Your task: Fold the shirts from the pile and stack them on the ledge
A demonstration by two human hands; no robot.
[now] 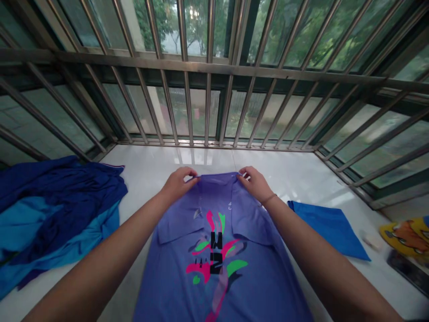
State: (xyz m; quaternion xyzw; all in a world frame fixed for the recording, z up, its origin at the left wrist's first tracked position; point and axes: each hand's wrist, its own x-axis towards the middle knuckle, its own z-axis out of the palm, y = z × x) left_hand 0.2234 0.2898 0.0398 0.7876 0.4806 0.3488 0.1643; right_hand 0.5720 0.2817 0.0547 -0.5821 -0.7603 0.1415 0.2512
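Note:
A purple T-shirt (187,286) with a pink, green and black print lies in front of me on the white tiled ledge. Its sleeves are turned in over the body. My left hand (181,182) pinches the far edge of the shirt at its left corner, thumb against fingers. At the right corner of that same edge, my right hand (253,181) has a similar pinch on the fabric. Between both hands the edge is stretched fairly straight. The near end of the shirt runs out of the bottom of the view.
Dark and light blue clothes (67,192) lie in a loose heap at the left. On the right is a flat, folded blue cloth (330,228). A yellow patterned item (407,237) and a dark object (409,270) sit at the far right. Metal window bars (208,67) enclose the ledge (150,156).

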